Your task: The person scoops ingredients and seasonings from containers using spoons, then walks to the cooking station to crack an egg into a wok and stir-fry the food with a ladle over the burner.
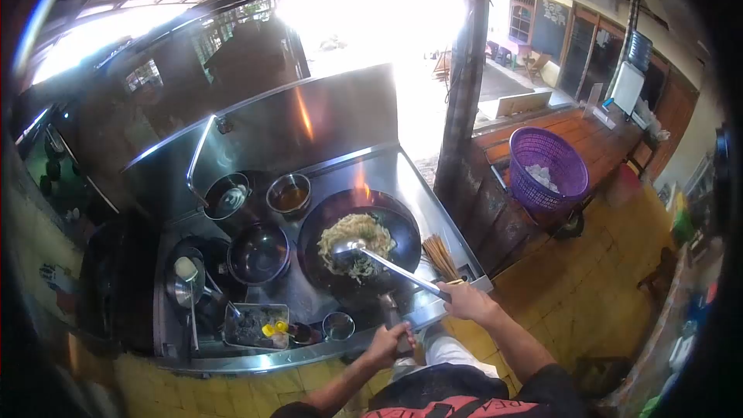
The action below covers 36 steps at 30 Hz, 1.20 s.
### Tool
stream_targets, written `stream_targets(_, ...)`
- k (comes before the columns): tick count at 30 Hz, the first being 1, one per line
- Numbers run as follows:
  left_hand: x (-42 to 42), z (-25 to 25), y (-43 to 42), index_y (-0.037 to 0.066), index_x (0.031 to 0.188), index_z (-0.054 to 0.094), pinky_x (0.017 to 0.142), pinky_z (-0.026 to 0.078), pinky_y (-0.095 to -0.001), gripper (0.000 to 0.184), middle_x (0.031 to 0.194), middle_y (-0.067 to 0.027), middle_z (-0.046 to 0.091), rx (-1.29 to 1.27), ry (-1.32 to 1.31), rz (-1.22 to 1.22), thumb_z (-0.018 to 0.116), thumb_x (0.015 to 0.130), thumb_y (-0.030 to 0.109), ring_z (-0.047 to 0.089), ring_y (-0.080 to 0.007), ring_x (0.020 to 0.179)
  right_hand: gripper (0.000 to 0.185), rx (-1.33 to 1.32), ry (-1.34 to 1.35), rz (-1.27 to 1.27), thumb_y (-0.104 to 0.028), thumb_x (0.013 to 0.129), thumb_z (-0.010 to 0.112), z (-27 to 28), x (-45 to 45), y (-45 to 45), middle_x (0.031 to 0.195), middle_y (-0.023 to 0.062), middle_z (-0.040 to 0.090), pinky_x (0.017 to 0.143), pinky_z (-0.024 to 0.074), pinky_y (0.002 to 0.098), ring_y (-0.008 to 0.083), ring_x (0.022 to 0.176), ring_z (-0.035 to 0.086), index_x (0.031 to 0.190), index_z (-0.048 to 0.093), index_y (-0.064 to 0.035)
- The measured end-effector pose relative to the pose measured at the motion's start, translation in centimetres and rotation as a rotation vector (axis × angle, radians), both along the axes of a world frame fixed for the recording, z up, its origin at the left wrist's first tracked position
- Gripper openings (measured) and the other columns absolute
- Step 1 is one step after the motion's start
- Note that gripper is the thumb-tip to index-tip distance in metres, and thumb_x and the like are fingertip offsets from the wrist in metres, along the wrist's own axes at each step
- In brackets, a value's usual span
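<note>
A dark wok (315,262) sits on the steel stove, with a flame (362,183) rising at its far rim. Pale noodles mixed with greens (352,234) fill the wok's middle. My left hand (389,344) is closed around the wok's handle (391,311) at the near side. In my right hand (469,299) is a long-handled metal ladle (401,269), its bowl resting among the noodles. A bundle of thin sticks (439,257) stands just beyond my right hand.
Left of the wok are a dark pot (259,254), a bowl of brown liquid (289,193) and a water pot under a tap (191,178). A tray (255,316) and a glass (338,326) stand at the front. A purple basket (534,193) rests on the wooden table at right.
</note>
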<state>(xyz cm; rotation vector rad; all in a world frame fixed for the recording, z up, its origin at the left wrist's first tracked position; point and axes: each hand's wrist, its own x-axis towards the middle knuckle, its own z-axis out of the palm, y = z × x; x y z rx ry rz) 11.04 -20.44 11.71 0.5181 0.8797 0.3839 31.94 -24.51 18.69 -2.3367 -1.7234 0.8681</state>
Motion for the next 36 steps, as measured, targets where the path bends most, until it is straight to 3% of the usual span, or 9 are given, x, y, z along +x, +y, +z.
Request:
stream_targets(4, 0.3, -4.6, 7.5, 0.002, 0.079, 0.052, 0.048, 0.048, -0.0301, 0.013, 0.063, -0.0059, 0.053, 0.013, -0.049, 0.093, 0.056, 0.084, 0.013, 0.054, -0.0164, 0.052, 0.034, 0.023, 0.060, 0.073, -0.012, 0.076, 0.050, 2.1, 0.5, 0.6, 0.081, 0.0229, 0.060, 0.073, 0.0468, 0.0472, 0.0388, 0.082, 0.059, 0.110, 0.054, -0.0136)
stream_targets(5, 0.8, -5.4, 8.1, 0.002, 0.078, 0.052, 0.048, 0.048, -0.0294, 0.015, 0.061, -0.0063, 0.054, -0.052, -0.082, 0.186, 0.056, 0.084, 0.014, 0.054, -0.0163, 0.051, 0.034, 0.018, 0.048, 0.073, -0.012, 0.076, 0.050, 2.1, 0.2, 0.9, 0.081, 0.0229, 0.060, 0.073, 0.0468, 0.0472, 0.0388, 0.082, 0.059, 0.110, 0.054, -0.0136)
stream_targets(6, 1.0, -6.1, 7.3, 0.002, 0.075, 0.051, 0.046, 0.047, -0.0293, 0.017, 0.058, -0.0074, 0.054, 0.187, -0.015, 0.082, 0.057, 0.084, 0.015, 0.054, -0.0168, 0.047, 0.033, 0.009, -0.023, 0.041, -0.012, 0.076, 0.051, 2.0, -0.1, 1.3, 0.081, 0.0229, 0.060, 0.073, 0.0467, 0.0479, 0.0394, 0.082, 0.059, 0.109, 0.053, -0.0134)
stream_targets(11, 0.8, -2.6, -0.8, 0.002, 0.085, 0.045, 0.049, 0.048, -0.0354, 0.017, 0.062, -0.0085, 0.052, -0.030, -0.062, 0.035, 0.059, 0.082, 0.011, 0.054, -0.0200, 0.052, 0.046, -0.052, -0.071, 0.019, -0.022, 0.078, 0.055, 0.6, -0.3, 1.8, 0.093, 0.0217, 0.061, 0.078, 0.0466, 0.0465, 0.0381, 0.088, 0.058, 0.123, 0.046, -0.0210)
stream_targets(12, 0.6, -2.5, 0.0, 0.002, 0.082, 0.046, 0.049, 0.048, -0.0348, 0.016, 0.062, -0.0088, 0.052, 0.014, -0.053, -0.001, 0.058, 0.083, 0.011, 0.054, -0.0197, 0.052, 0.031, 0.003, -0.046, 0.020, -0.015, 0.076, 0.052, 1.9, -0.5, 1.5, 0.085, 0.0218, 0.061, 0.073, 0.0460, 0.0509, 0.0413, 0.085, 0.058, 0.107, 0.051, -0.0153)
stream_targets(17, -0.1, -7.3, 8.7, 0.002, 0.079, 0.049, 0.050, 0.047, -0.0299, 0.014, 0.062, -0.0072, 0.053, 0.080, -0.094, 0.093, 0.056, 0.084, 0.013, 0.053, -0.0166, 0.051, 0.037, -0.090, -0.119, -0.012, -0.020, 0.078, 0.054, 2.0, 0.9, 1.3, 0.092, 0.0174, 0.062, 0.076, 0.0477, 0.0445, 0.0346, 0.088, 0.059, 0.115, 0.053, -0.0208)
stream_targets(25, -0.8, -1.3, 1.7, 0.004, 0.090, 0.042, 0.053, 0.049, -0.0327, 0.016, 0.071, -0.0074, 0.051, -0.115, -0.078, -0.035, 0.056, 0.084, 0.010, 0.054, -0.0170, 0.060, 0.039, 0.159, -0.165, -0.117, -0.024, 0.079, 0.051, 3.3, 2.8, 0.2, 0.081, 0.0169, 0.063, 0.068, 0.0483, 0.0457, 0.0353, 0.078, 0.062, 0.118, 0.049, -0.0235)
stream_targets(31, 0.9, -13.4, 8.4, 0.005, 0.090, 0.039, 0.049, 0.048, -0.0311, 0.021, 0.068, -0.0065, 0.050, 0.206, -0.089, 0.134, 0.058, 0.083, 0.012, 0.052, -0.0159, 0.054, 0.045, 0.384, -0.030, -0.156, -0.026, 0.079, 0.052, -5.6, 2.2, 1.9, 0.079, 0.0173, 0.062, 0.067, 0.0486, 0.0451, 0.0356, 0.074, 0.061, 0.123, 0.045, -0.0207)
stream_targets(36, 1.5, -15.8, 9.1, 0.006, 0.089, 0.041, 0.048, 0.049, -0.0326, 0.020, 0.069, -0.0068, 0.052, 0.265, 0.002, 0.149, 0.058, 0.084, 0.014, 0.055, -0.0170, 0.056, 0.050, 0.143, -0.094, -0.068, -0.022, 0.082, 0.046, -13.7, 1.6, 7.5, 0.094, 0.0222, 0.059, 0.072, 0.0491, 0.0473, 0.0390, 0.084, 0.060, 0.131, 0.037, -0.0189)
